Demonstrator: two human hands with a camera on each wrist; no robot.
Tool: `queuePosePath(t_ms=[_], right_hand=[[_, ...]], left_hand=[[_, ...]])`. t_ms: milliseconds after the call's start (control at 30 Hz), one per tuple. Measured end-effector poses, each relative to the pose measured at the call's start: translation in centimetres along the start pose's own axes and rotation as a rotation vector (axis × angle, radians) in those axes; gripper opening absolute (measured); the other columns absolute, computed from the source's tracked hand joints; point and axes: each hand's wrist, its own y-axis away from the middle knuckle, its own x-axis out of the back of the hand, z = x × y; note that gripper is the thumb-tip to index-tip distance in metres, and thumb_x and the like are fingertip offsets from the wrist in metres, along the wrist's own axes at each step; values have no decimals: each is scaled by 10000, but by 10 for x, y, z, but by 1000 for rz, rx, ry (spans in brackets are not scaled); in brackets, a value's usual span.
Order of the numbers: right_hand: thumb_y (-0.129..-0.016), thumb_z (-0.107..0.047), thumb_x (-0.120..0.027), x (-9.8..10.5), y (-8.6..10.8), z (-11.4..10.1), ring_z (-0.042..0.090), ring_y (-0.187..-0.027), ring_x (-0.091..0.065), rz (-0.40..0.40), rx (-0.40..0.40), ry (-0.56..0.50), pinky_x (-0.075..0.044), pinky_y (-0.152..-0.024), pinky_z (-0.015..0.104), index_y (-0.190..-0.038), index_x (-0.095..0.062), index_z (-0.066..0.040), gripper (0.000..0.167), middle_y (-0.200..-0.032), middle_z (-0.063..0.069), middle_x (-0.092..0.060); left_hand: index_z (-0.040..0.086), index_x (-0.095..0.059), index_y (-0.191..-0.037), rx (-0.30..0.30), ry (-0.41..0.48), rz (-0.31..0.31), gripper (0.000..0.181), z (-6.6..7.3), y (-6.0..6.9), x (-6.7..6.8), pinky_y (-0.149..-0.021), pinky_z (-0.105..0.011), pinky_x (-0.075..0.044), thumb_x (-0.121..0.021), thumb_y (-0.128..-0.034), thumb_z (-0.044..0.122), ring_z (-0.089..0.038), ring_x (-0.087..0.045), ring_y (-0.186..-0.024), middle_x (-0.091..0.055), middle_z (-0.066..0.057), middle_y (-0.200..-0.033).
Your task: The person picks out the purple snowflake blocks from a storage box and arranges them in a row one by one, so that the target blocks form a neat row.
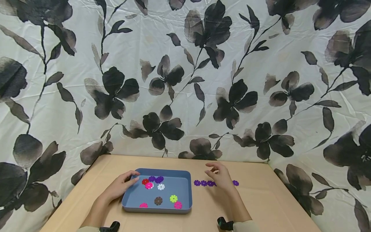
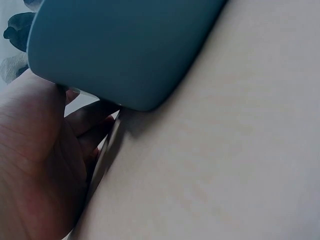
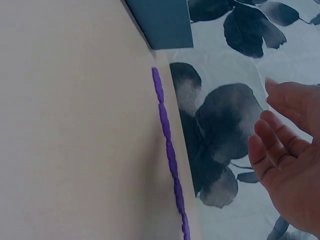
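Note:
A blue-grey tray (image 1: 156, 210) stands on the table, and my left hand (image 1: 118, 187) grips its left side, thumb over the rim and fingers along the outside. Inside the tray lie notched flower-shaped discs: two purple ones (image 1: 159, 179), a red one (image 1: 145, 182), several pink ones (image 1: 178, 205), a white one (image 1: 161, 186), a brown one (image 1: 158, 200) and a yellow-green one (image 1: 173, 198). Right of the tray runs a row of purple discs (image 1: 204, 183), partly hidden by my right hand (image 1: 221, 178). That hand hovers above the row with loosely bent fingers, holding nothing.
The light wooden table (image 1: 261, 206) ends at a white cloth (image 1: 200, 129) with dark printed flowers, hanging behind it and at both sides. Black straps with devices (image 1: 225, 223) sit on both wrists.

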Motion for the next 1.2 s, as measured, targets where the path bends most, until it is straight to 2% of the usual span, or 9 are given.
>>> queuePosePath(t_ms=[167, 333, 500, 733, 867, 1067, 1200], right_hand=[[-904, -50, -796, -13, 0, -8, 153, -871, -632, -11, 24, 4, -529, -721, 214, -1151, -765, -109, 256, -1159, 111, -709], [-920, -74, -786, -28, 1, -15, 143, -905, -629, -56, 53, 13, -534, -747, 215, -1175, -753, -91, 258, -1161, 100, -692], [-938, -101, -775, -45, 1, -22, 150, -914, -625, -114, 85, 20, -542, -758, 211, -1208, -732, -54, 278, -1175, 161, -679], [-952, -116, -762, -70, 2, -32, 167, -935, -597, -194, 58, -8, -521, -766, 208, -1224, -729, -44, 283, -1202, 194, -654], [-949, -75, -755, -82, 1, -35, 146, -916, -595, -213, 66, -23, -517, -759, 202, -1204, -734, -32, 260, -1192, 187, -654], [-935, -39, -761, -97, -2, -40, 109, -865, -584, -230, 118, -4, -503, -702, 204, -1190, -737, -10, 258, -1128, 123, -669], [-933, -13, -752, -105, -4, -43, 90, -848, -580, -241, 147, 18, -500, -700, 202, -1185, -738, -4, 253, -1124, 133, -677]], left_hand=[[150, -654, -1324, -5, -5, 4, 356, 0, 0, 1, -1212, -678, -295, -599, -1061, 384, -459, -401, -1496, -587, -153, -1486], [155, -657, -1318, -7, -9, 10, 356, 0, 0, 1, -1210, -673, -305, -604, -1057, 392, -450, -415, -1489, -593, -148, -1479], [158, -659, -1319, -7, -12, 10, 362, -1, 0, 1, -1205, -676, -310, -610, -1052, 398, -451, -418, -1486, -594, -148, -1479], [159, -658, -1322, -9, -9, 10, 344, -1, 0, 1, -1207, -679, -304, -611, -1056, 373, -450, -416, -1488, -594, -148, -1479], [164, -659, -1321, -6, -10, 8, 348, -2, 0, 0, -1202, -684, -306, -615, -1053, 381, -452, -415, -1488, -593, -146, -1481], [160, -659, -1321, 4, -8, 15, 354, -1, 0, -1, -1208, -681, -299, -617, -1051, 385, -451, -410, -1491, -589, -148, -1485], [159, -661, -1318, 11, 0, 17, 344, 0, 0, -2, -1211, -677, -298, -617, -1053, 374, -449, -411, -1491, -590, -149, -1483]])
